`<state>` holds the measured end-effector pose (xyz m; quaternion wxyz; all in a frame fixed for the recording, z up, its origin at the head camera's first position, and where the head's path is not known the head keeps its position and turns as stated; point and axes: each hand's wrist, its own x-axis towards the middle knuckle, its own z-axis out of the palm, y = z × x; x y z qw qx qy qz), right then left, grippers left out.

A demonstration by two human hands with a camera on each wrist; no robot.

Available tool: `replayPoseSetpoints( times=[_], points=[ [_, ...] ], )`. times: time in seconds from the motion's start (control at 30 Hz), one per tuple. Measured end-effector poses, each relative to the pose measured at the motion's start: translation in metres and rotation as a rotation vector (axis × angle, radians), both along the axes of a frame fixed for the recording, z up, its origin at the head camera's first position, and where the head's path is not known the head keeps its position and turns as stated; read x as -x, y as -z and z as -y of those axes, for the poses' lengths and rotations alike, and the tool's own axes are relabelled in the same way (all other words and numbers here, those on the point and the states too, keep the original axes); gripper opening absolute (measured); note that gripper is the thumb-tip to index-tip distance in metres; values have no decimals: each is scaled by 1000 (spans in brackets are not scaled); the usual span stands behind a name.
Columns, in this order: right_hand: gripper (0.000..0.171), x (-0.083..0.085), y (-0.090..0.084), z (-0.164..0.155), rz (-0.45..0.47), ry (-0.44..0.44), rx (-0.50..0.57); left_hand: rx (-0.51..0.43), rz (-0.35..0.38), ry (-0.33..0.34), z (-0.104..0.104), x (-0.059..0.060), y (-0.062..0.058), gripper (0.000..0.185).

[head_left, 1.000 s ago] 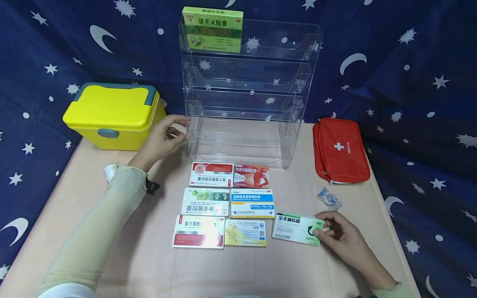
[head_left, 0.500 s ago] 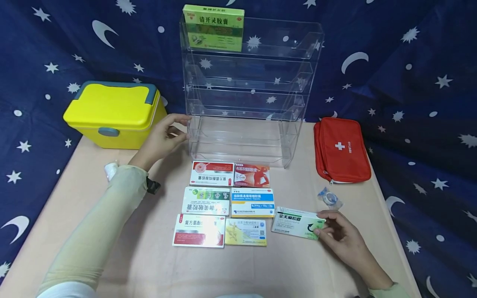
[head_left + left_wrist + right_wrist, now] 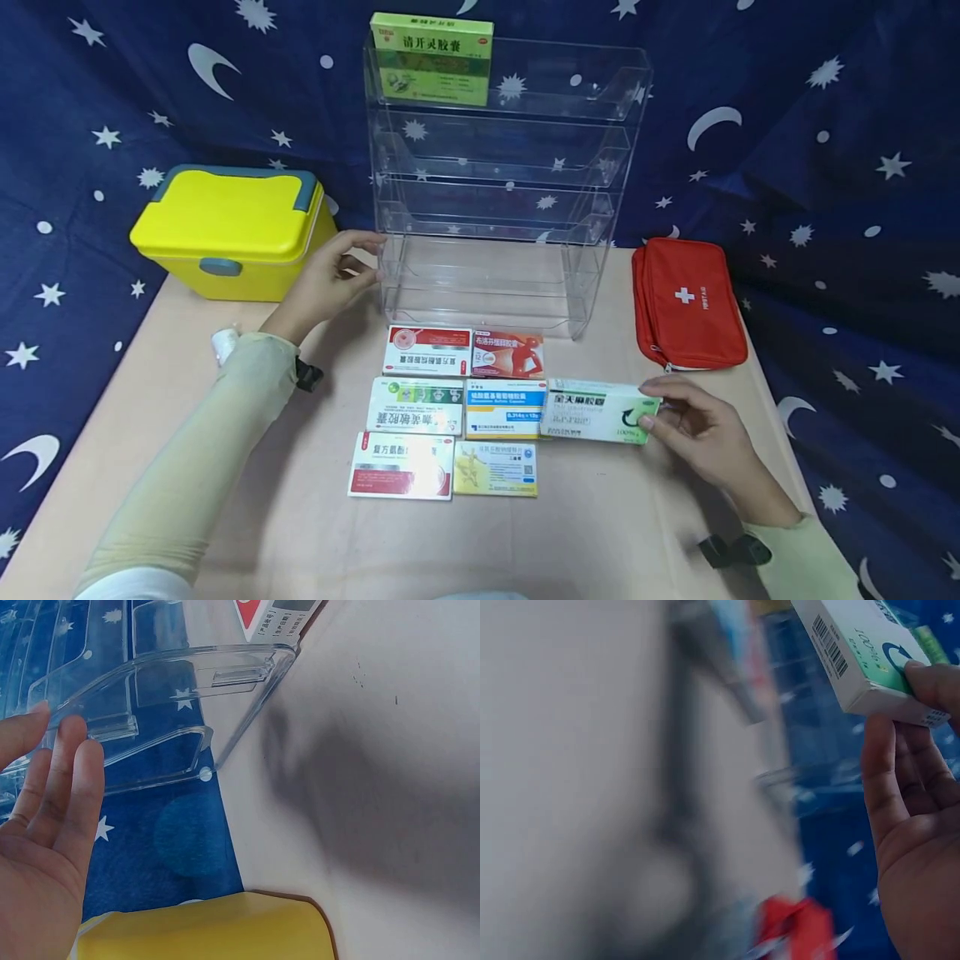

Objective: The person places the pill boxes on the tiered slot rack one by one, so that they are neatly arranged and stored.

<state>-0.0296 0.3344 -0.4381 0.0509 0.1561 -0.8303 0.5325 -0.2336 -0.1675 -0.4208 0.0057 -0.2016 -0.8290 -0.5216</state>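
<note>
My right hand (image 3: 701, 433) pinches a white-and-green medicine box (image 3: 592, 412) by its right end. The box is lifted off the table and overlaps the right edge of a blue-and-white medicine box (image 3: 504, 412). In the right wrist view, thumb and fingers grip the white-and-green box (image 3: 862, 656) at one end. My left hand (image 3: 326, 279) touches the left side of a clear tiered rack (image 3: 480, 237), with fingers loosely extended in the left wrist view. A light green medicine box (image 3: 433, 62) stands at the left of the rack's top tier.
Several medicine boxes lie in rows before the rack, including a red one (image 3: 507, 356) and a yellow one (image 3: 495, 469). A yellow lidded case (image 3: 225, 225) stands left, and a red first-aid pouch (image 3: 690, 304) lies right. A small white roll (image 3: 224, 345) sits near the left forearm.
My right hand has raised the white-and-green medicine box off the table and carried it away from me, toward the rack. The left hand stays at the rack's side.
</note>
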Motion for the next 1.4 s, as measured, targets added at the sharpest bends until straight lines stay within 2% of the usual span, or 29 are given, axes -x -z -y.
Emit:
replayPoseSetpoints(
  times=[0.13,0.3,0.43,0.63,0.77,0.87,1.07,1.2,1.4],
  points=[
    [51,44,-33,16,-81,1,13,13,4,-2,-2,0,-1,52],
    [43,106,-77,35,-152,-31,167,9,-11,18,-7,2,-1,51],
    [41,151,-113,48,-242,-51,172,-5,-23,28,-9,4,0,50],
    [38,204,-162,60,-387,-15,42,-8,-4,15,-7,4,0,50],
    [37,233,-183,61,-571,-55,-114,1,1,4,-5,3,-1,51],
    [37,248,-197,63,-608,-35,-170,13,7,-3,-4,2,-2,51],
    [37,258,-224,73,-470,173,-203,21,17,-8,-3,0,-4,51],
    [39,257,-240,80,-445,224,-211,17,12,0,-2,1,-3,50],
    [38,263,-245,85,-418,279,-177,23,30,-5,0,2,-3,50]
  ],
)
